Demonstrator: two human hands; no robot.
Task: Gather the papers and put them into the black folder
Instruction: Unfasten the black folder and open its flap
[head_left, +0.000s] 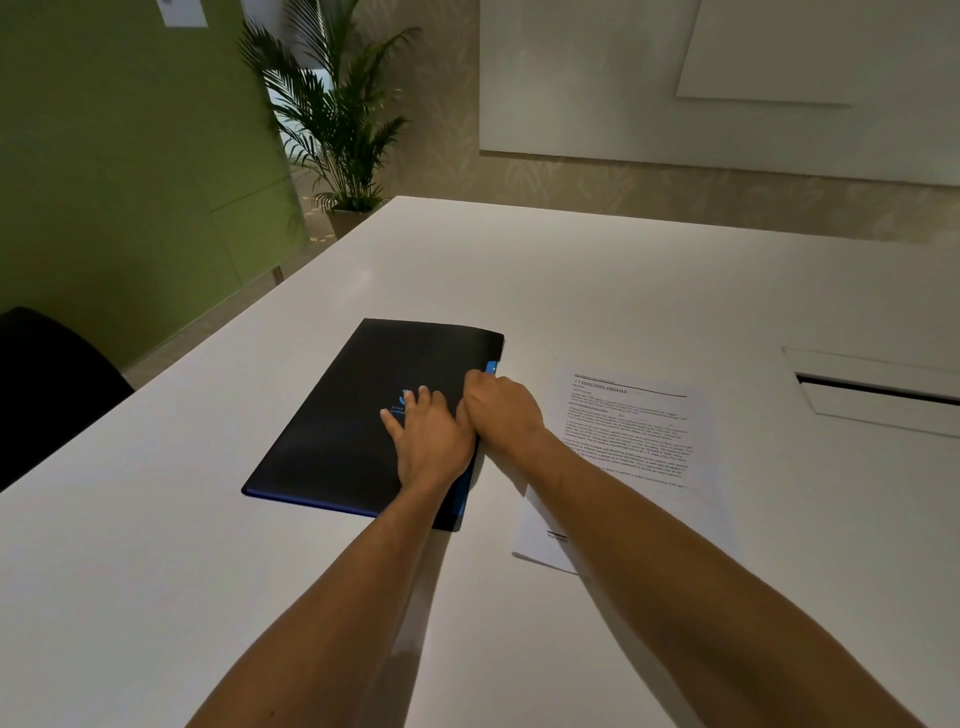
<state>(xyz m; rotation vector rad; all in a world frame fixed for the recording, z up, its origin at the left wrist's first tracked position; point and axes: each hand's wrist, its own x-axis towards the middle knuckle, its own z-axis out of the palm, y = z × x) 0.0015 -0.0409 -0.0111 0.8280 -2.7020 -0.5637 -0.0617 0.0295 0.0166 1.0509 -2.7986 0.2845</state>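
Two hands placed on closed black folder (343, 415) on worktop (623, 270), left hand (426, 436) pressed flat and open on cover, right hand (501, 408) curled onto folder's right edge, papers (639, 447) laid just right of folder

Satin black folder (332, 426), smooth white table (597, 291)

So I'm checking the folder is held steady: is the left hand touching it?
Touching. The head view shows the left hand lying palm-down on the black folder cover.
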